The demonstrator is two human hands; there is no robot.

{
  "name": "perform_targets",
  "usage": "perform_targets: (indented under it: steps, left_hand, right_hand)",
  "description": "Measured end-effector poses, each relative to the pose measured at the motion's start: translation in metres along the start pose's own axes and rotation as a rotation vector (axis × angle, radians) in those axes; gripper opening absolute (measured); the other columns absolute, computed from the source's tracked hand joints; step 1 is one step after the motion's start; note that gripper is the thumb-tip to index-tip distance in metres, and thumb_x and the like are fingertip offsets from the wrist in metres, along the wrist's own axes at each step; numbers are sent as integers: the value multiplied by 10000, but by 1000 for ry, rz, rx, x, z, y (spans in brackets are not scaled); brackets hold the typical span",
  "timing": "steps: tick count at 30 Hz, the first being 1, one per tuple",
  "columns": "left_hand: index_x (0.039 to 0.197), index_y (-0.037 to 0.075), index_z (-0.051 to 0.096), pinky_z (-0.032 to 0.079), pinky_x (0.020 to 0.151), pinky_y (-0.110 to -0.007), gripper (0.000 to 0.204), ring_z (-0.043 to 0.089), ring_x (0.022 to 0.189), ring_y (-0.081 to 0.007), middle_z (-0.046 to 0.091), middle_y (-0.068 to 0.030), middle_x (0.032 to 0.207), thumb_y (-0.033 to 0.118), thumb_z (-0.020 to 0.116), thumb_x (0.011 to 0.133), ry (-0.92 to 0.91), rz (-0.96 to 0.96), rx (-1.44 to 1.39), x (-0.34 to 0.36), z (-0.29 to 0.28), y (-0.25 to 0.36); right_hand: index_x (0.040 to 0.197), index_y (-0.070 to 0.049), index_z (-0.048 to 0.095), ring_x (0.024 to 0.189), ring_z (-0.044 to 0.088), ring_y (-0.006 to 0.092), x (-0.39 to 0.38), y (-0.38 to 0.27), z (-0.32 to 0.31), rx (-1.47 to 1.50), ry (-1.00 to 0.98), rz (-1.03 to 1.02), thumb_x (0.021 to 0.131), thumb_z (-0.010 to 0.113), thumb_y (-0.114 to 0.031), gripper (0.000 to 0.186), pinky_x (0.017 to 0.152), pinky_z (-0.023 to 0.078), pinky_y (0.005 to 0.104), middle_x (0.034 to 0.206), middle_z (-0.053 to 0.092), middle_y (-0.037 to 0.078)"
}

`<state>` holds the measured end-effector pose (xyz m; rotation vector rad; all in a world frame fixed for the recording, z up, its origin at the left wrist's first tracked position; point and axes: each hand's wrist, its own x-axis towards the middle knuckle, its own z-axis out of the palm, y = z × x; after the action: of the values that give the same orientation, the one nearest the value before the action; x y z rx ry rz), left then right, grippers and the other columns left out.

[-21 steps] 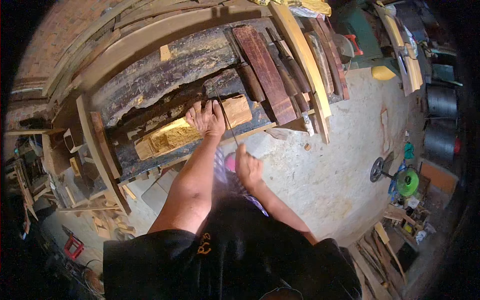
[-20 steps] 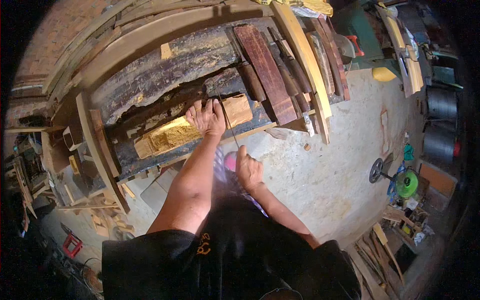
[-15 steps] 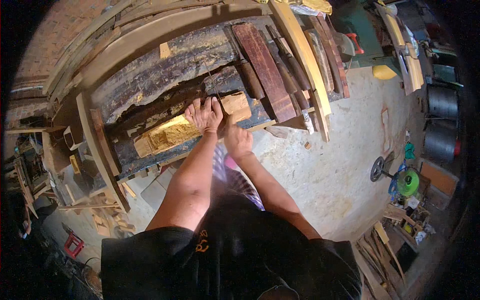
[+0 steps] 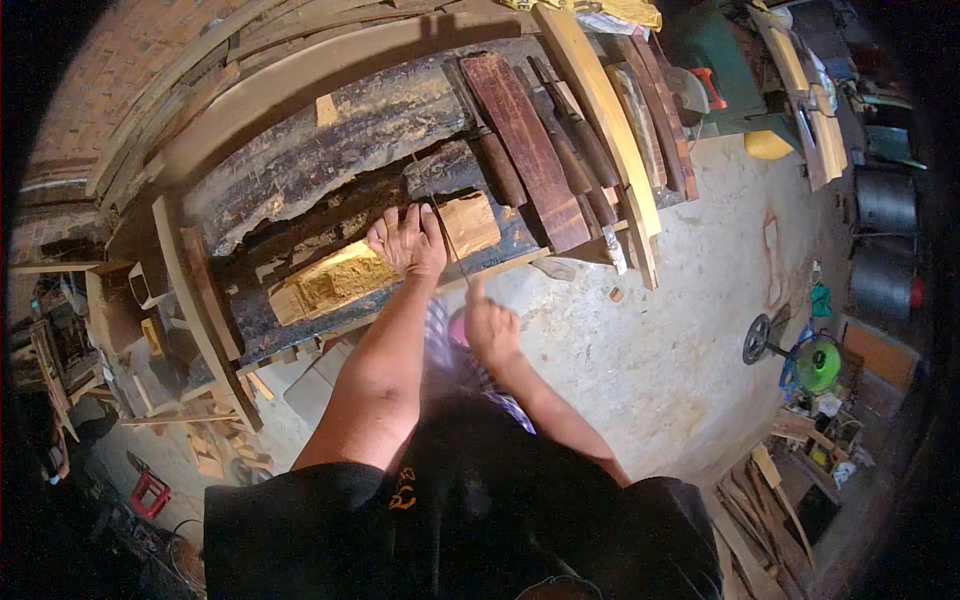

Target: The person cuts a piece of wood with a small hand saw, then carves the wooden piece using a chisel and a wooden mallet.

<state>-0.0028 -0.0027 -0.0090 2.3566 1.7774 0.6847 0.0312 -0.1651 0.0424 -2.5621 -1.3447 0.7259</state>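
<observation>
My left hand (image 4: pixel 408 238) presses on a pale wooden block (image 4: pixel 334 278), its fingers curled over the wood. The block, with a rough yellow hollowed face at its left, lies on a dark, battered bench (image 4: pixel 330 130). Just right of those fingers a long, thin tool blade (image 4: pixel 454 252) runs across the block. My right hand (image 4: pixel 492 328) is closed on the near end of this tool, below the bench edge; whether it is a saw or a file I cannot tell.
A reddish-brown board (image 4: pixel 525 150), dark wooden-handled tools (image 4: pixel 578 135) and a pale plank (image 4: pixel 610 120) lie at the bench's right. A green fan (image 4: pixel 818 362) stands on the concrete floor (image 4: pixel 680 320) at right, near scrap wood (image 4: pixel 770 510). A red crate (image 4: pixel 150 492) sits lower left.
Half a second ago my right hand was farther forward, close beside my left; it has moved back toward me with the thin tool. My left hand stays on the block.
</observation>
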Motion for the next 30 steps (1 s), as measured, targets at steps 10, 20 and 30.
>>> perform_targets:
  steps: [10,20,30]
  left_hand:
    - [805,161,709,281,871,-379,255,481,892,-216,564,-33,878,344,536,841,19,36,4,2,0,-1]
    - [740,166,678,294,851,-371,228,479,842,-211,523,-42,806,319,540,838,57,63,16,4,1,-1]
    - [804,146,713,275,914,-402,293,476,901,-236,562,-65,887,347,507,858,-61,-13,14,0,6,-4]
  right_hand:
    - [1030,-39,427,618,665,334,15,-12,-26,-45,-7,-86,819,492,-111,232,545,526,434,709,655,188]
    - [1014,-37,448,683,675,329,24,-18,-20,-47,123,-134,784,531,-47,245,605,535,405,715,661,158]
    - [1064,-42,387,741,679,354,26,-23,-29,1,-117,-15,799,547,-96,314,680,525,474,775,667,208]
